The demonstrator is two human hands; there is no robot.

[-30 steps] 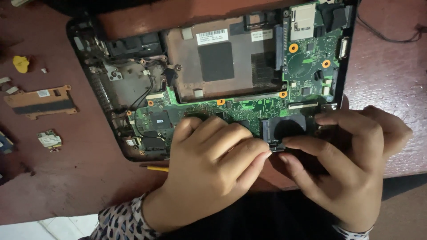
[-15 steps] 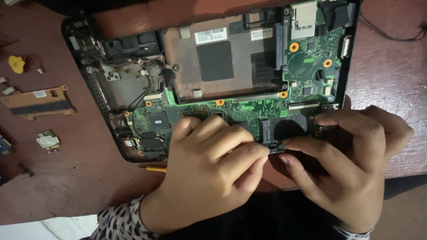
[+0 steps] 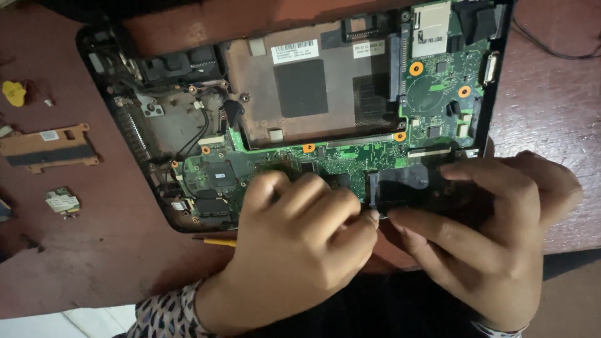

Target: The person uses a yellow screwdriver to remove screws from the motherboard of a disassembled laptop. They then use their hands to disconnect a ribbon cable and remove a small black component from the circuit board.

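Two hands meet at the near edge of the opened laptop (image 3: 125,206), over its green board (image 3: 325,166), left hand (image 3: 300,244) curled and right hand (image 3: 494,231) pinching a black part (image 3: 400,186) lying crosswise just between their fingertips (white oblong labels sit farther up, on the brown plate (image 3: 300,81)).

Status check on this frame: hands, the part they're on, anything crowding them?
Left hand and right hand both pinching a black part at the near edge of the green board. Laptop shell open on the table. Yellow tool under the left hand.
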